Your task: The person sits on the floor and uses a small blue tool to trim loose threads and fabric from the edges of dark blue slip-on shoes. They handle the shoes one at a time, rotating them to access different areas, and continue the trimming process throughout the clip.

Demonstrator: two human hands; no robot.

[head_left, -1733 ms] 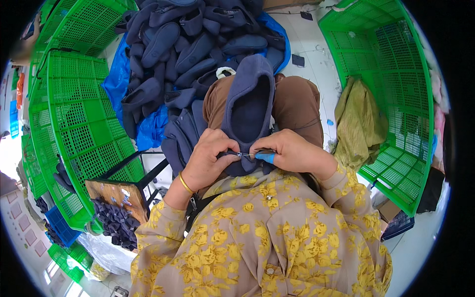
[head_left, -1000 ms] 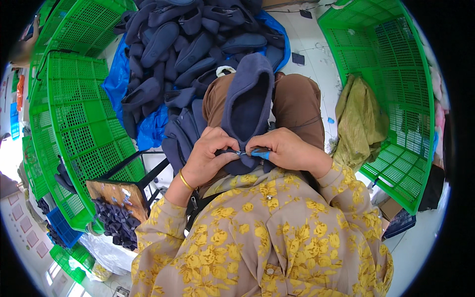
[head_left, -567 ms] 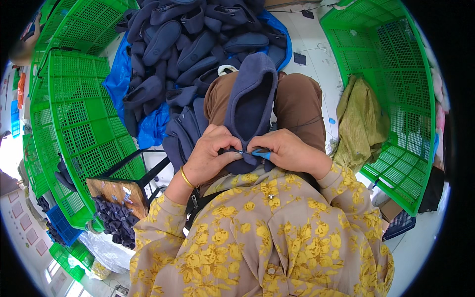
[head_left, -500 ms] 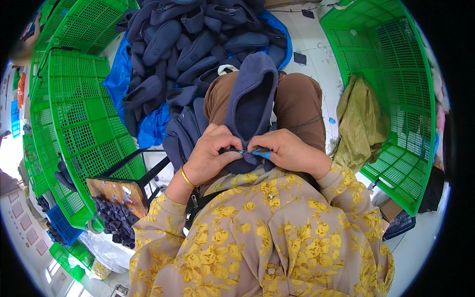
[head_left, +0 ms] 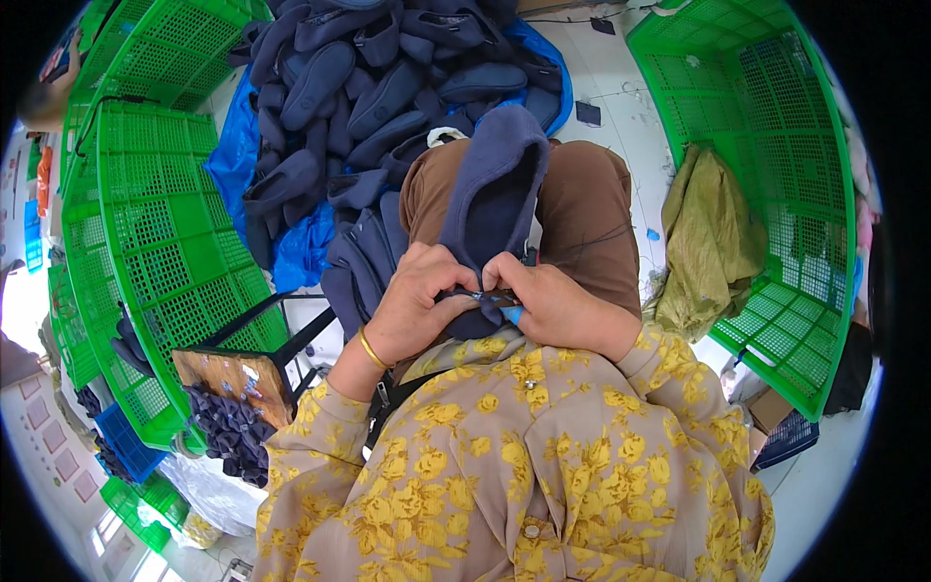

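A navy fabric slipper point(head_left: 490, 160) stands upright between my knees, its opening towards me. My left hand point(head_left: 424, 296) is closed, thumb and forefinger pinching the slipper's near edge. Close against it, my right hand point(head_left: 558, 306) is also closed, its fingertips pinching at the same edge. A patch of bright blue point(head_left: 512, 313) shows at the right fingers; whether it is a finger wrap or a tool part, I cannot tell. Dark fabric bunches below the fingertips, and whatever small item lies between them is hidden.
Beyond my knees, a heap of navy slippers point(head_left: 388, 97) lies on a blue sheet point(head_left: 305, 252). Green plastic crates stand at left point(head_left: 160, 223) and right point(head_left: 786, 165). An olive sack point(head_left: 713, 242) slumps by the right one. Small dark fabric pieces point(head_left: 228, 432) cover part of a wooden-topped stool point(head_left: 233, 373).
My right hand has turned slightly, its forefinger lifting closer to the left fingertips while the blue patch shifts lower. The slipper's toe has tilted a little to the right. My left hand stays nearly still.
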